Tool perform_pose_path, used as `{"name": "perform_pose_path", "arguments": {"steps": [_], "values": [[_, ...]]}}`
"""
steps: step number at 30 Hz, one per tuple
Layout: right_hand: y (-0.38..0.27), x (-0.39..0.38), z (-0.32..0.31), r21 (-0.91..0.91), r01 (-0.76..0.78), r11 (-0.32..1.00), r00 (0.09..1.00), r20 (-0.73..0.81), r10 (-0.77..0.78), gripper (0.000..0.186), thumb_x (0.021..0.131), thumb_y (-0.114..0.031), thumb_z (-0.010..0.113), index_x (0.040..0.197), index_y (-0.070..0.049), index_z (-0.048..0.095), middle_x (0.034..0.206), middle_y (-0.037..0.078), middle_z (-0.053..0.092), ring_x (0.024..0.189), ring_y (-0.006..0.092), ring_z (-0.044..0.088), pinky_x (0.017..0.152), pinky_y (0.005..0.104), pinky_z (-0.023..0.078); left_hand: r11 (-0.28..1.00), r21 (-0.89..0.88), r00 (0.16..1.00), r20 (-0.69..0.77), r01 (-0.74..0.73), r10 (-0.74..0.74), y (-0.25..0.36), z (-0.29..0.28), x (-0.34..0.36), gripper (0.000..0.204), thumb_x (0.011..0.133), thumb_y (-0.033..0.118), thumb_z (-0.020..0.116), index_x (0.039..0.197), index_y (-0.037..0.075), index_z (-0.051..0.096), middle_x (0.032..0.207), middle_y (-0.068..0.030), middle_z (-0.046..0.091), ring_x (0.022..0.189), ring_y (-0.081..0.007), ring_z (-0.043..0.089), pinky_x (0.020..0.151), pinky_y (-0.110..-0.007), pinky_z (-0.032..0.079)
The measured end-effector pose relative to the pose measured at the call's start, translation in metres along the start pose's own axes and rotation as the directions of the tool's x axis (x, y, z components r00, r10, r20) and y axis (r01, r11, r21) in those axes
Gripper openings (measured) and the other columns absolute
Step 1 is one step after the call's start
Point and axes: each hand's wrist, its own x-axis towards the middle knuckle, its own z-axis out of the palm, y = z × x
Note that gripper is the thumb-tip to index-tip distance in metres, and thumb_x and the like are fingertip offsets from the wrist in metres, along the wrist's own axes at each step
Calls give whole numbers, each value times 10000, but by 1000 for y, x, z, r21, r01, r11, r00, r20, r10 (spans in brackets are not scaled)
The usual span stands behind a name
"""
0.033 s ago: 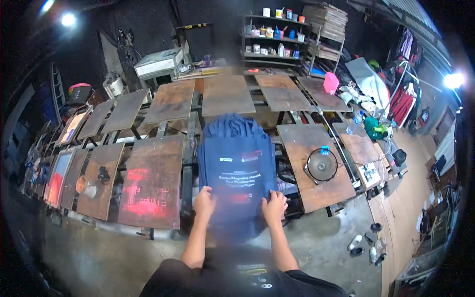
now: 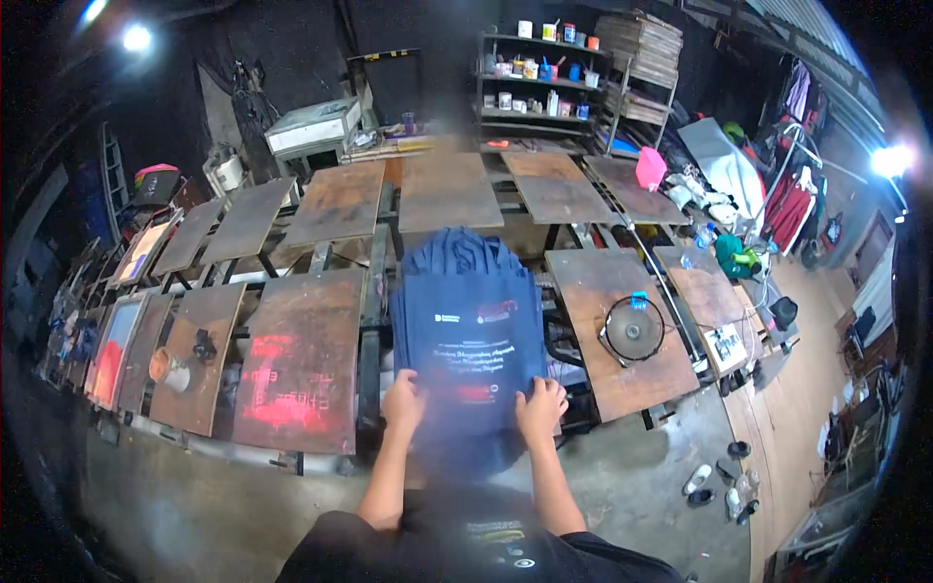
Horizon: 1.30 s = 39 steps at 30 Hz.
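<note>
Stack of dark-blue fabric bags (image 2: 471, 330) held by its lower sides

You have the stack in front of you at the middle of the view, between a brown rectangular board stained with bright red (image 2: 296, 360) on your left and a brown rectangular board carrying a round black-rimmed object (image 2: 622, 389) on your right. Its pale-printed face is toward you, and the cloth at the far end is bunched in folds. Whether anything bears it from beneath is hidden.

The step in hand looks like steadying or squaring the layers. The next move would seem to call for even pressure from both sides, so that the loose layers do not slide apart or twist.

Your bare left hand (image 2: 402, 400) is closed on the left edge, its thumb toward the printed face. Your bare right hand (image 2: 540, 406) is closed on the opposite edge at nearly the same level, its fingers curled. What the fingers do behind the cloth cannot be seen. Your hands are well apart, with the stack's width between them. Both forearms rise from the lower edge and lean slightly inward; blur covers the cloth's near end.
</note>
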Motion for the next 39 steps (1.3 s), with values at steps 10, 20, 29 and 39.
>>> {"name": "perform_pose_path", "arguments": {"steps": [10,20,29,39], "values": [[-164,-15,35,123,440,889,897,-21,-441,318,816,-334,711,934,-39,691,1012,171,654,975,357,591,810,499,468,996,21,975,209,-82,75,-56,-4,25,647,722,208,823,1267,86,497,758,-62,661,757,-280,672,673,-418,516],[-189,-7,104,204,312,928,936,99,-337,328,811,-315,690,963,-24,674,956,179,638,931,371,608,817,482,497,896,-339,929,130,-288,348,-77,-46,33,392,807,213,784,1117,49,610,764,-84,671,672,-240,658,631,-368,520],[-192,-5,85,291,349,891,916,94,-390,306,810,-302,711,918,-16,702,935,210,686,919,408,638,830,492,504,857,-465,974,-61,-221,218,-87,-21,45,171,865,86,726,1001,2,664,780,-99,685,668,-143,638,629,-285,513],[-150,18,97,558,136,819,945,175,-277,218,866,-189,615,922,-8,725,903,226,695,870,414,666,803,465,528,873,-396,952,-225,-284,208,-20,-12,33,108,869,59,695,971,27,684,906,-76,676,855,-190,599,769,-302,491]]}}
